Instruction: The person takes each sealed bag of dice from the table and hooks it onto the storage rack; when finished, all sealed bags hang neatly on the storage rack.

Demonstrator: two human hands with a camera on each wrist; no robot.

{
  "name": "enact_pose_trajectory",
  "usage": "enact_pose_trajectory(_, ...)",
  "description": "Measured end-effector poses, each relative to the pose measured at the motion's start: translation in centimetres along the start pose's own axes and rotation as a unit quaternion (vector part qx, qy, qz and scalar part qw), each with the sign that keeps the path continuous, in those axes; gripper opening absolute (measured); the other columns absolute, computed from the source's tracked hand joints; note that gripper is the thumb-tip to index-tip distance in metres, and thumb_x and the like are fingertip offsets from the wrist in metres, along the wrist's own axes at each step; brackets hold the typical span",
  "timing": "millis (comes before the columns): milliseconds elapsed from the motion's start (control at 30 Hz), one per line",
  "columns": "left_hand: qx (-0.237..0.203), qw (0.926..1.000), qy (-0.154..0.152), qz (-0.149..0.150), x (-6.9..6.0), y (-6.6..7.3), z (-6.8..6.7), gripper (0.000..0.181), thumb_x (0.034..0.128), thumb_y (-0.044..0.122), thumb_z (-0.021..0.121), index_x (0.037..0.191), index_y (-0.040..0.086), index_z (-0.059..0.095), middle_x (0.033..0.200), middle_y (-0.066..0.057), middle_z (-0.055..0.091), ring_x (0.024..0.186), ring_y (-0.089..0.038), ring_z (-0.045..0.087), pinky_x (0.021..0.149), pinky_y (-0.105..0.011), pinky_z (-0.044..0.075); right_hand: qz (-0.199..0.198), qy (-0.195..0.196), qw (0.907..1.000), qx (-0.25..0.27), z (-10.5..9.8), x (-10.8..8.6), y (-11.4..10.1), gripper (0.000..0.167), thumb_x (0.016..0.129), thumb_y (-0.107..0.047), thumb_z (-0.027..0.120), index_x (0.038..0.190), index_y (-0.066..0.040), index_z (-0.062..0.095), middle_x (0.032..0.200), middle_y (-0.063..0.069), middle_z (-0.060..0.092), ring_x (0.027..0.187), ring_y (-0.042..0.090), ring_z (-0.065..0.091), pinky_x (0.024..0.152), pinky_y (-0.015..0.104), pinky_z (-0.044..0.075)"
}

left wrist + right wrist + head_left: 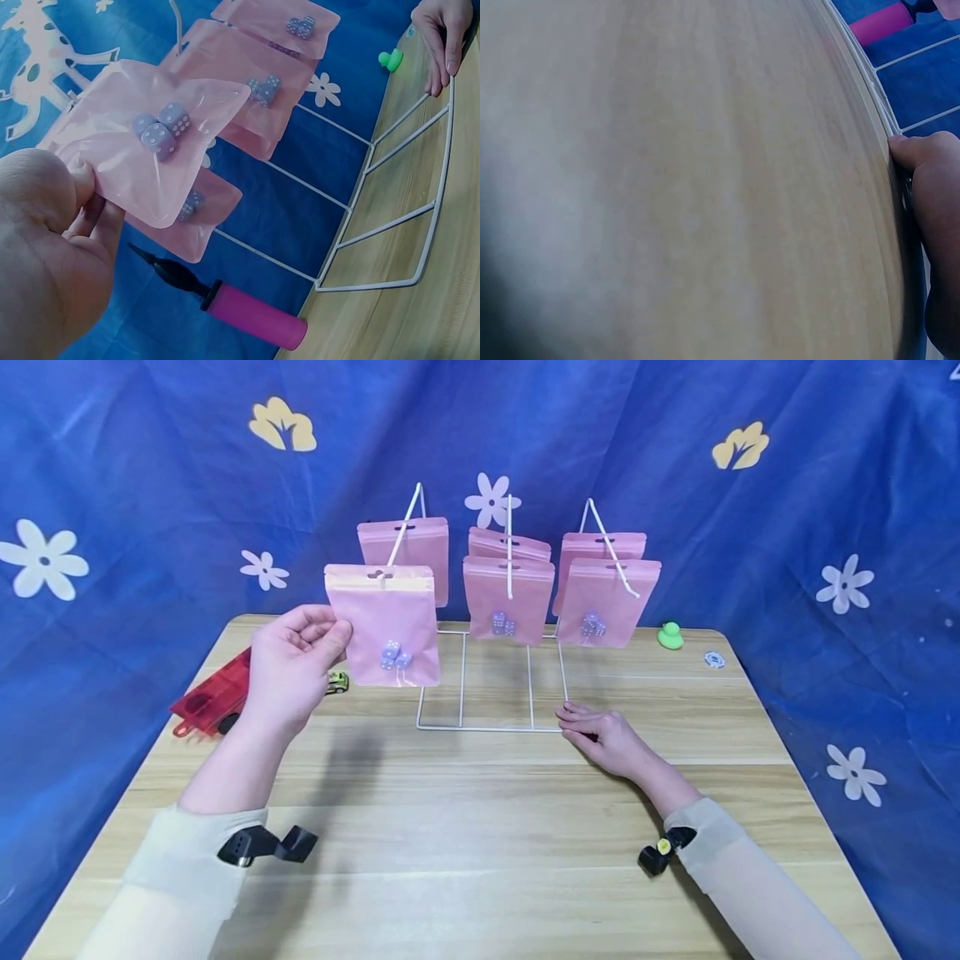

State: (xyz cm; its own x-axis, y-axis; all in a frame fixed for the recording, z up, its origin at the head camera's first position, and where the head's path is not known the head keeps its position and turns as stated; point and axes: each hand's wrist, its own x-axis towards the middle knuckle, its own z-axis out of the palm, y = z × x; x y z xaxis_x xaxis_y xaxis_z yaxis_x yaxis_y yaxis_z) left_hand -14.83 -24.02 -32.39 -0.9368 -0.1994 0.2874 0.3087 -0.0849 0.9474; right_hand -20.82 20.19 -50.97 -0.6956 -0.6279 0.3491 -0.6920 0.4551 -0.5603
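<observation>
My left hand point(288, 672) pinches the left edge of a pink zip bag point(381, 618) between thumb and fingers. Lavender dice point(159, 135) show through the bag's front. The bag's top slot is at the tip of the left hook point(405, 531) of a white wire display rack point(495, 728); another pink bag point(441, 547) hangs farther back on that hook. On the table, my right hand point(611, 743) grips the front right corner of the rack's base, with its thumb point(907, 150) on the wire.
More pink dice bags hang on the middle hook point(510, 539) and right hook point(611, 552). A green rubber duck point(671, 636) and a poker chip point(714, 660) lie at right. A red pouch point(217, 693) and toy car point(337, 682) are at left. The left wrist view shows a magenta pump point(255, 315).
</observation>
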Motion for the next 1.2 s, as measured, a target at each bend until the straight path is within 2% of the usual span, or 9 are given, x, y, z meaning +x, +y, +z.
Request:
enact_pose_trajectory(200,0.017,0.9997,-0.006,-0.015,1.3,-0.7,0.1,0.009,0.097,-0.003,0.074,0.105,0.0,0.072,0.086,-0.003,0.076,0.077,-0.009,0.07,0.077,-0.019,0.063,0.001,0.001,1.0,0.002,0.0,-0.1,-0.1,0.024,0.1,-0.007,0.074,0.122,0.001,0.077,0.135,0.011,0.07,0.134,0.031,0.06,0.113,0.051,0.047)
enact_pose_trajectory(400,0.015,0.9996,-0.008,-0.023,2.4,-1.3,0.6,0.01,0.0966,-0.002,0.075,0.106,-0.002,0.072,0.086,-0.003,0.076,0.077,-0.01,0.07,0.076,-0.019,0.063,0.006,0.0,1.0,0.005,0.0,-0.4,-0.1,0.024,0.101,-0.008,0.073,0.123,0.0,0.077,0.136,0.01,0.069,0.135,0.029,0.06,0.114,0.049,0.047)
enact_pose_trajectory(667,0.019,0.9996,0.007,-0.019,4.0,-1.4,1.0,0.005,0.0975,-0.001,0.074,0.102,-0.001,0.072,0.083,-0.003,0.075,0.074,-0.008,0.069,0.076,-0.021,0.064,0.009,-0.002,1.0,0.001,0.0,0.0,-0.3,0.024,0.101,-0.009,0.073,0.124,0.0,0.076,0.136,0.01,0.069,0.136,0.03,0.059,0.114,0.05,0.046)
enact_pose_trajectory(867,0.016,0.9994,0.012,-0.029,4.3,-1.7,0.6,0.005,0.0977,-0.001,0.074,0.102,0.0,0.072,0.083,-0.002,0.075,0.075,-0.007,0.07,0.075,-0.021,0.064,-0.002,-0.008,1.0,0.002,0.3,0.1,-0.5,0.024,0.101,-0.007,0.073,0.123,0.002,0.076,0.135,0.013,0.069,0.135,0.033,0.06,0.114,0.051,0.046)
enact_pose_trajectory(1200,0.021,0.9996,0.014,-0.016,4.3,-1.9,0.4,0.007,0.0981,0.0,0.073,0.105,0.0,0.072,0.086,-0.003,0.076,0.079,-0.009,0.072,0.078,-0.021,0.063,-0.001,-0.009,1.0,0.0,0.5,0.1,-0.7,0.025,0.102,-0.009,0.073,0.125,0.0,0.076,0.137,0.01,0.069,0.136,0.03,0.059,0.115,0.051,0.046)
